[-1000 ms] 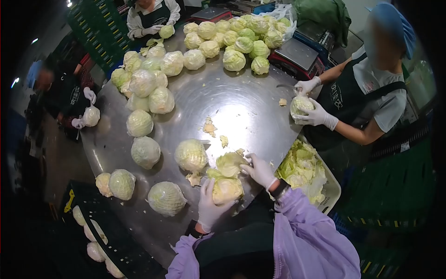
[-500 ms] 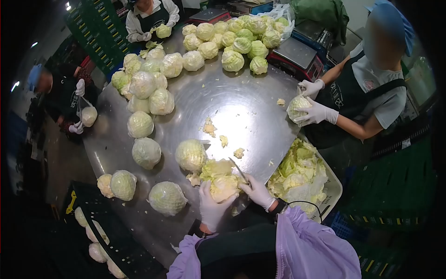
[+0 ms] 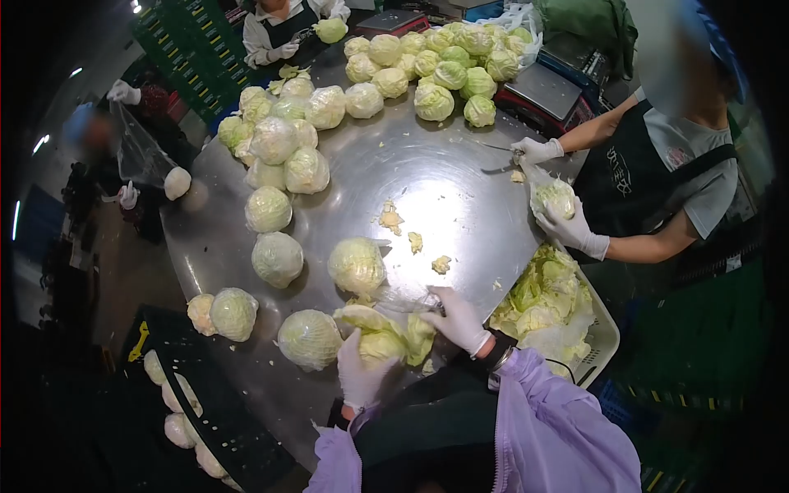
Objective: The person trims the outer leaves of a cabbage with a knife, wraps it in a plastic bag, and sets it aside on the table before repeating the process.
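Note:
My left hand (image 3: 363, 376), in a white glove, grips the side of a cabbage (image 3: 382, 343) with loosened outer leaves, close to my body. My gloved right hand (image 3: 460, 322) is closed beside the leaves on the right. It held a knife a moment before; the blade is hard to make out now against a shiny, clear patch like plastic film (image 3: 407, 297). Just beyond stands a wrapped cabbage (image 3: 357, 265), and another wrapped cabbage (image 3: 310, 339) sits left of my left hand.
Many cabbages (image 3: 306, 170) are piled along the steel table's (image 3: 353, 197) left and far sides. Leaf scraps (image 3: 390, 218) lie mid-table. A white basket (image 3: 606, 345) of leaves stands at right, a dark crate (image 3: 215, 427) at lower left. A co-worker (image 3: 649, 172) holds a cabbage at right; two more people work beyond.
My right hand has shifted slightly up and right; the cabbage's outer leaves now stand apart. The view has swung a little. The co-worker at right now shows a knife; the left person lifts a bag.

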A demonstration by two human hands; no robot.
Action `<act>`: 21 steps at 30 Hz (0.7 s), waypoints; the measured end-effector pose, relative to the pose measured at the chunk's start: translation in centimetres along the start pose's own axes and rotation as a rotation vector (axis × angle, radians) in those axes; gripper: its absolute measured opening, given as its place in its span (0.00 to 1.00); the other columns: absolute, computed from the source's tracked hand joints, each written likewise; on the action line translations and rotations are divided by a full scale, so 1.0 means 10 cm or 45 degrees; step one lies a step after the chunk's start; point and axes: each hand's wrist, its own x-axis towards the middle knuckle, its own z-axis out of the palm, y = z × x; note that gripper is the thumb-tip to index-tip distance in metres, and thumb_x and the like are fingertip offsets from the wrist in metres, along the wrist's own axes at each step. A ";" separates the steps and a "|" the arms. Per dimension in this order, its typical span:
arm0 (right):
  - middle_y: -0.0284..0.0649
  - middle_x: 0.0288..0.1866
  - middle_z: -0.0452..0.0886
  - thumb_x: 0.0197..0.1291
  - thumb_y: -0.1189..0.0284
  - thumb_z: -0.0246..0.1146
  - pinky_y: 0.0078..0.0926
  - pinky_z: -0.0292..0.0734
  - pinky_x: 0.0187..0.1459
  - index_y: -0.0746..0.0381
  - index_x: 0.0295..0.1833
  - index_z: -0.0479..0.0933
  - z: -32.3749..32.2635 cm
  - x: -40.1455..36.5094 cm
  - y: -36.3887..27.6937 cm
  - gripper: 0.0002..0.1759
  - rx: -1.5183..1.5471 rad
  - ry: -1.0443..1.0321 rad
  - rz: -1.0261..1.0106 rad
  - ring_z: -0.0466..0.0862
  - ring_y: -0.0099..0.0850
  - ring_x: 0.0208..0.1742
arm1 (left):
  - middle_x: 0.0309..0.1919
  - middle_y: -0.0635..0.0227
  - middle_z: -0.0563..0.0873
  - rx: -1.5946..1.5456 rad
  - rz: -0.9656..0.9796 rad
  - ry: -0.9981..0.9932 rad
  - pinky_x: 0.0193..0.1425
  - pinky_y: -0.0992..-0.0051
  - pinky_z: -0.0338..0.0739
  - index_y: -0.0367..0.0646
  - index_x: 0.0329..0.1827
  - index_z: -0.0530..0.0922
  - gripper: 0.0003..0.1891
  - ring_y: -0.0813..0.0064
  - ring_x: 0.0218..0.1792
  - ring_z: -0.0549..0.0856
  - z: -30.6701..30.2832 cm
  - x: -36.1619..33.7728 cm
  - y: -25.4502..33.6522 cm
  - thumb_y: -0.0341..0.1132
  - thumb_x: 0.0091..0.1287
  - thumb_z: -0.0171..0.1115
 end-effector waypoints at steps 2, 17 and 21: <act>0.53 0.56 0.77 0.57 0.60 0.65 0.38 0.77 0.49 0.63 0.62 0.71 -0.02 0.04 -0.30 0.29 0.105 -0.296 -0.077 0.81 0.47 0.50 | 0.56 0.53 0.76 0.312 0.298 -0.051 0.64 0.59 0.67 0.37 0.64 0.69 0.46 0.51 0.58 0.73 0.12 0.02 -0.01 0.49 0.42 0.79; 0.50 0.39 0.84 0.56 0.71 0.63 0.39 0.79 0.42 0.59 0.53 0.74 0.06 -0.03 0.60 0.18 -0.089 -0.186 0.266 0.85 0.45 0.41 | 0.60 0.46 0.72 0.296 0.430 -0.075 0.62 0.56 0.71 0.41 0.67 0.64 0.47 0.47 0.63 0.72 -0.17 -0.22 -0.25 0.48 0.45 0.78; 0.48 0.39 0.84 0.53 0.70 0.65 0.38 0.79 0.42 0.58 0.52 0.77 -0.67 -0.25 1.33 0.19 -0.180 -0.045 0.336 0.84 0.46 0.40 | 0.62 0.51 0.74 -0.488 -0.160 -0.121 0.62 0.59 0.74 0.42 0.68 0.65 0.39 0.54 0.61 0.76 -0.28 -0.04 -0.20 0.53 0.58 0.68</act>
